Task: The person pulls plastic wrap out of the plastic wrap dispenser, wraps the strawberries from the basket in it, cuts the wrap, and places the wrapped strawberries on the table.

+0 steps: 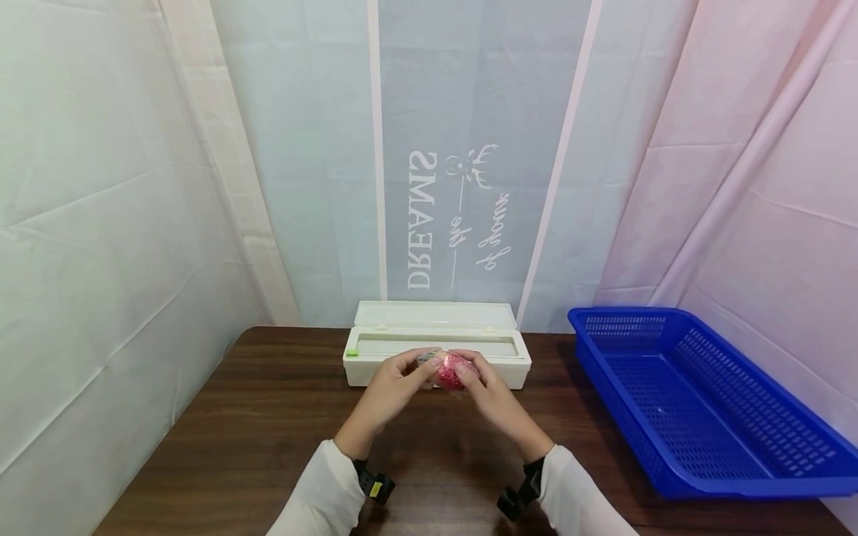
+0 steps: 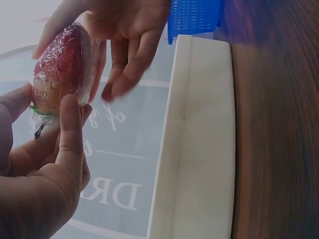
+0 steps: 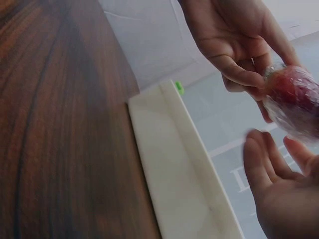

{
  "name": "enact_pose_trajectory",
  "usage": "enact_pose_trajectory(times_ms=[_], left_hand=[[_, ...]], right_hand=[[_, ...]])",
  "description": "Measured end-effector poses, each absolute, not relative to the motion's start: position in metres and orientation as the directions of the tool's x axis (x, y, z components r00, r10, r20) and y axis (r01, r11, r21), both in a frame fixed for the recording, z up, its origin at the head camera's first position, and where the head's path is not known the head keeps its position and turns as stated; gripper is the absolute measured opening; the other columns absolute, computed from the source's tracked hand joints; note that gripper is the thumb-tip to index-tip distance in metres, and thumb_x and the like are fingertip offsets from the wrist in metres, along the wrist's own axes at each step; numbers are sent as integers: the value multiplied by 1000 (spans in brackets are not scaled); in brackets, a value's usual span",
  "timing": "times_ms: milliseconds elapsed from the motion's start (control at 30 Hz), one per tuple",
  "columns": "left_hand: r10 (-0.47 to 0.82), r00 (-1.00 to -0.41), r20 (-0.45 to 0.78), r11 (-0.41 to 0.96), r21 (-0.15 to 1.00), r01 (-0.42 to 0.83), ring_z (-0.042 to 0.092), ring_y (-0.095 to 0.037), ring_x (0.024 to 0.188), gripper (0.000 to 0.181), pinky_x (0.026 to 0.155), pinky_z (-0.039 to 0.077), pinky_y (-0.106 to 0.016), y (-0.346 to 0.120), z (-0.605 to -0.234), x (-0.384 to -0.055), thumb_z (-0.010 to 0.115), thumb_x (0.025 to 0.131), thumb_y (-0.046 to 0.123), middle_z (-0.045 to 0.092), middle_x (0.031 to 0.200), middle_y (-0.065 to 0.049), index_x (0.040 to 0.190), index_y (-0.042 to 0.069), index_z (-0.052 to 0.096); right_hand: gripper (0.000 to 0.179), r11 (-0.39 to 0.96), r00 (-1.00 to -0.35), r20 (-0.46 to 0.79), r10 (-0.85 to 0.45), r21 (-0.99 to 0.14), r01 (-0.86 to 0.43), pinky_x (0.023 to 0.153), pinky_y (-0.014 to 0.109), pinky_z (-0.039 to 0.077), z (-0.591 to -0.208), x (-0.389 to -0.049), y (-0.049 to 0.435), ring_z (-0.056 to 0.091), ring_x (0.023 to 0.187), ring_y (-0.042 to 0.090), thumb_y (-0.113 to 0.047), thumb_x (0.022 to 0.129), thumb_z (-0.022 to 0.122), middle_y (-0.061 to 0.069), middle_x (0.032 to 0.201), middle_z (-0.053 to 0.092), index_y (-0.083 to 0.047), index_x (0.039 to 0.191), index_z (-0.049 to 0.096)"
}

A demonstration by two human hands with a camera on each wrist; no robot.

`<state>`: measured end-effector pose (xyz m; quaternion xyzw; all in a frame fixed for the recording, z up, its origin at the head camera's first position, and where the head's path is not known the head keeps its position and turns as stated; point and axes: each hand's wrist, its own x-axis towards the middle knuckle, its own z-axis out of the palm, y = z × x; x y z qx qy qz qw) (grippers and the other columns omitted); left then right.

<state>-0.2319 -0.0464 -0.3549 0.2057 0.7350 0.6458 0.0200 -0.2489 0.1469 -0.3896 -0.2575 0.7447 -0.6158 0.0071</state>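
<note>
A red fruit (image 1: 452, 371), yellowish toward its stem end, is wrapped in crinkled clear plastic film. At that end, a green band and a dark stem show in the left wrist view. My left hand (image 1: 401, 381) pinches the stem end of the fruit (image 2: 60, 69) between thumb and fingers. On the other side is my right hand (image 1: 488, 387), its thumb against the wrapped surface. Its fingers stretch out loosely, apart from the fruit, in the right wrist view. Behind both hands stands a white film dispenser box (image 1: 362, 372) with its clear lid (image 1: 436, 314) raised.
A small green piece (image 1: 352, 353) sits at the box's left end. To the right stands a blue perforated plastic basket (image 1: 606, 394) on the dark wooden table (image 1: 268, 402). Printed curtains (image 1: 322, 149) hang behind and at both sides.
</note>
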Motion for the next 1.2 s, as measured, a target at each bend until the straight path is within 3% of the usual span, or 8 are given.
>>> enact_pose_trajectory(times_ms=[200, 433, 567, 733, 800, 967, 1033, 1200], left_hand=[[345, -911, 225, 101, 956, 275, 62, -21, 92, 32, 84, 53, -46, -47, -354, -231, 56, 94, 27, 68, 104, -9, 121, 9, 62], [354, -908, 224, 101, 956, 275, 60, -19, 94, 33, 87, 51, -47, -49, -356, -232, 56, 94, 23, 66, 107, -9, 123, 8, 60], [336, -908, 251, 124, 944, 307, 58, -24, 89, 35, 80, 53, -43, -49, -365, -240, 57, 93, 22, 64, 101, -10, 126, 9, 58], [304, -913, 272, 183, 924, 336, 58, -20, 84, 35, 73, 54, -33, -50, -381, -251, 60, 91, 33, 64, 95, -7, 124, 24, 60], [303, -914, 271, 192, 922, 337, 59, -19, 83, 35, 75, 55, -38, -51, -383, -252, 61, 90, 36, 64, 96, -5, 123, 27, 60], [304, -917, 258, 190, 927, 324, 59, -19, 85, 37, 80, 53, -50, -51, -385, -251, 62, 88, 40, 65, 103, -2, 123, 26, 61], [300, -920, 251, 201, 926, 318, 60, -21, 86, 38, 78, 54, -47, -51, -385, -252, 62, 88, 39, 65, 102, -2, 124, 25, 61], [288, -926, 244, 216, 925, 311, 60, -28, 86, 38, 72, 54, -39, -51, -384, -253, 62, 89, 35, 65, 99, -6, 125, 24, 59]], right_hand=[[40, -99, -779, 319, -540, -943, -318, 83, 54, 52, -403, -255, 145, 59, 99, 38, -25, 104, 26, 31, 118, 55, -4, 138, 33], [39, -142, -771, 310, -556, -950, -279, 81, 47, 54, -404, -252, 144, 60, 92, 36, -22, 104, 26, 27, 110, 57, -3, 138, 31], [37, -9, -814, 264, -518, -953, -303, 71, 38, 55, -401, -252, 145, 57, 78, 25, -26, 104, 29, 18, 94, 57, -3, 130, 40], [34, 202, -862, 215, -459, -920, -337, 55, 29, 47, -399, -254, 148, 50, 64, 19, -31, 103, 34, 13, 79, 53, -5, 116, 51], [35, 224, -863, 205, -461, -914, -337, 58, 27, 46, -399, -255, 149, 50, 68, 16, -31, 102, 36, 9, 82, 55, -7, 120, 53], [35, 240, -880, 184, -439, -919, -312, 48, 23, 35, -400, -257, 152, 40, 54, 11, -32, 100, 42, 1, 67, 47, -15, 128, 54], [33, 259, -905, 168, -391, -924, -283, 44, 22, 30, -401, -258, 153, 37, 50, 12, -34, 98, 47, 5, 60, 44, -16, 123, 58], [32, 284, -955, 153, -255, -932, -225, 43, 21, 37, -400, -258, 152, 47, 54, 16, -40, 91, 58, 12, 67, 58, -16, 110, 66]])
